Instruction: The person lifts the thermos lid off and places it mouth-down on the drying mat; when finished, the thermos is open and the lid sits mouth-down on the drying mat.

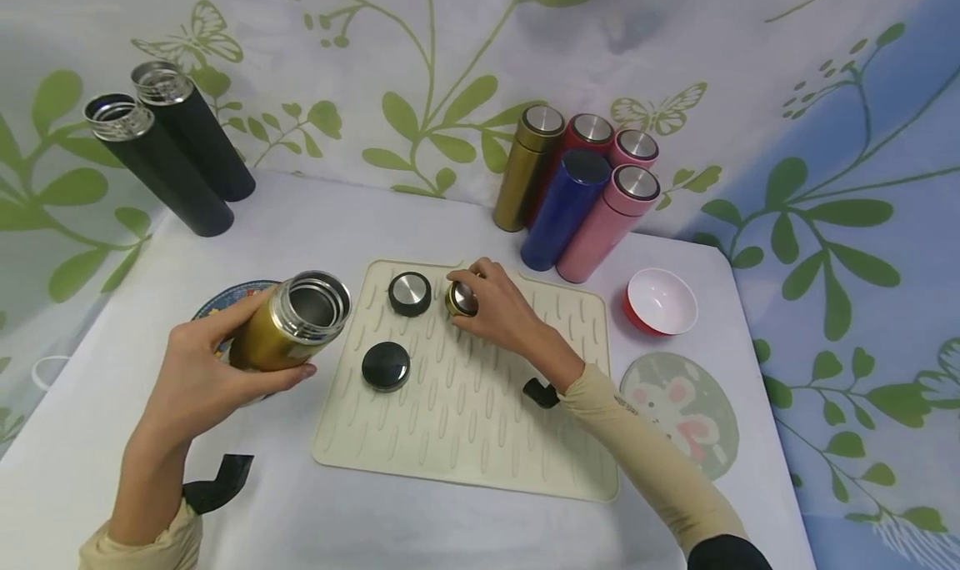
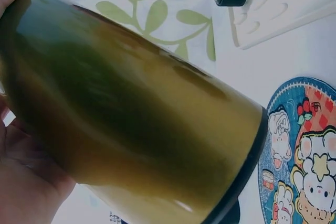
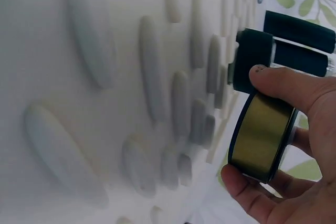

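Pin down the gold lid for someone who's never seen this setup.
On the white table, find the big cream ridged mat. Near its far edge, the right hand pinches the gold lid, to the right of a black-rimmed silver-topped lid. Its gold side sets it apart: that neighbour and the glossy black lid show no gold.

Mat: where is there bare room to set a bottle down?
The mat is bare along its near edge, in front of the black lid. Farther back, its left half is crowded with that lid, the steel-topped lid and the gold lid in the right hand; five bottles stand behind its far right.
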The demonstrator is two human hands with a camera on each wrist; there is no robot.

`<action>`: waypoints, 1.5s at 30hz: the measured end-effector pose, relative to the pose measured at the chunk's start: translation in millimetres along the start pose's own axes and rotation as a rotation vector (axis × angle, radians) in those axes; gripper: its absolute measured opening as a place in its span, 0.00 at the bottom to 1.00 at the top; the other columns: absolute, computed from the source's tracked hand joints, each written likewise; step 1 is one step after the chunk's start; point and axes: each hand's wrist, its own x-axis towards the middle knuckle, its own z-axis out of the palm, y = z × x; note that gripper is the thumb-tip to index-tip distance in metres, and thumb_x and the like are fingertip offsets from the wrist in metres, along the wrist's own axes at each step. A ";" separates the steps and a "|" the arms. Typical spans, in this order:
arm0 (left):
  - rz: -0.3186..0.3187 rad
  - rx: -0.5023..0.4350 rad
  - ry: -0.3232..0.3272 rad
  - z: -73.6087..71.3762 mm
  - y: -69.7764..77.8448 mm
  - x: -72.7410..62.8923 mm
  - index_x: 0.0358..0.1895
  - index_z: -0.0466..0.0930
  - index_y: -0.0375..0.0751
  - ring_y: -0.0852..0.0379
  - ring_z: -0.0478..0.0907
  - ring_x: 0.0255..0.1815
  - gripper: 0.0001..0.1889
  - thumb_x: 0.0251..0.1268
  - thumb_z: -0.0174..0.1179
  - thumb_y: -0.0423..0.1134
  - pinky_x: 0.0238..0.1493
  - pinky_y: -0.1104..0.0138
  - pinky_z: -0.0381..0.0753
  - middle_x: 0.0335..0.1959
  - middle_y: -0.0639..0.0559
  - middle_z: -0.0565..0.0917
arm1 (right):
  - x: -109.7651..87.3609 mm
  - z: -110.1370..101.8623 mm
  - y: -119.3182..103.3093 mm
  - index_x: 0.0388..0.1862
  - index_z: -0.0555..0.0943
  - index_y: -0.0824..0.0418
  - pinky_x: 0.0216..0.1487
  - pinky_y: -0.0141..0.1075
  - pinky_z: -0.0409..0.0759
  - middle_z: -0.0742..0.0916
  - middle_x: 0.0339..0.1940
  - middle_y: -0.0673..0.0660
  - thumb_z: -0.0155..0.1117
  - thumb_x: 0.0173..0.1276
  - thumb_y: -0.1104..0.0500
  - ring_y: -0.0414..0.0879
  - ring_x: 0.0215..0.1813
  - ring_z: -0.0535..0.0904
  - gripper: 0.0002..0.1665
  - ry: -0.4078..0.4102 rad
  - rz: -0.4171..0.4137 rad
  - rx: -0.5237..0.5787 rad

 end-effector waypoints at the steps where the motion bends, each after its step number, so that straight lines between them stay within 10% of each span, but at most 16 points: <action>1: 0.000 -0.002 0.002 0.0 0.2 0.0 0.61 0.82 0.46 0.63 0.77 0.48 0.49 0.19 0.86 0.24 0.48 0.78 0.72 0.52 0.56 0.85 | 1.1 2.1 1.3 0.65 0.79 0.59 0.45 0.39 0.75 0.77 0.49 0.58 0.82 0.53 0.55 0.51 0.48 0.72 0.39 -0.005 0.007 -0.004; 30: -0.041 -0.025 0.048 9.4 -4.8 1.9 0.61 0.81 0.41 0.63 0.78 0.47 0.46 0.24 0.84 0.23 0.47 0.79 0.73 0.51 0.64 0.83 | -6.4 20.8 12.5 0.72 0.71 0.61 0.49 0.42 0.76 0.77 0.51 0.58 0.82 0.51 0.42 0.49 0.47 0.74 0.53 -0.072 0.146 -0.008; 45: -0.111 -0.043 0.179 -4.9 -7.0 29.9 0.68 0.61 0.42 0.65 0.78 0.52 0.49 0.37 0.77 0.20 0.51 0.74 0.72 0.56 0.60 0.78 | -93.4 -23.3 8.8 0.70 0.72 0.63 0.59 0.51 0.75 0.78 0.60 0.59 0.78 0.57 0.44 0.54 0.61 0.75 0.47 0.045 0.193 0.014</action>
